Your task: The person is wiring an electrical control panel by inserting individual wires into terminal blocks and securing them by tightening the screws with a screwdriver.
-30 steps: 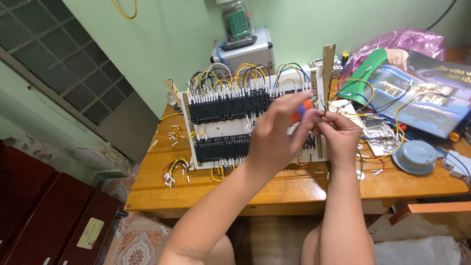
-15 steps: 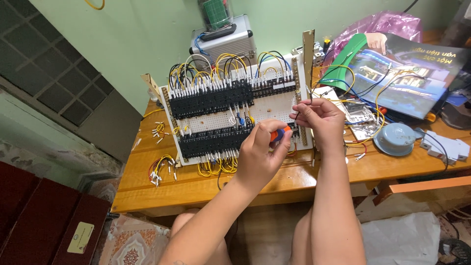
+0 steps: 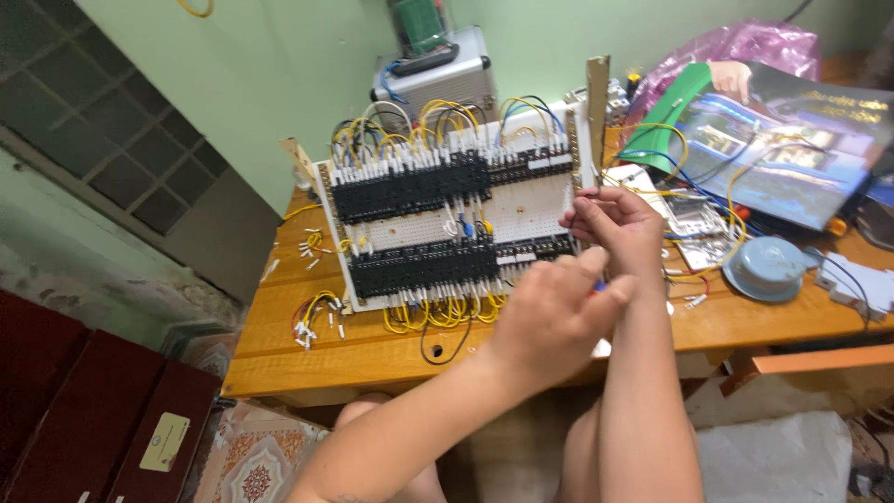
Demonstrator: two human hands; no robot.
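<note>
Both hands are up in front of the wiring board — a white perforated panel that leans back, its top edge tilted away toward the green wall, its long axis running left to right across the wooden surface. Two rows of black terminal blocks cross it, one upper and one lower, each row lying along that same left-right line. Loops of yellow wire hang from the lower edge.

The left hand is blurred in the head view; its fingers are curled in toward the palm, and a small spot of blue shows at their tips, but what they grip I cannot tell. The right hand sits just above and beyond it, at the board's right edge, fingers bunched together in a pinch — whatever is between them is too small to make out.

A loose bundle of short wires lies on the surface to the board's left. To the right are one round grey-blue disc and one glossy magazine. Behind the board stands one silver case.
</note>
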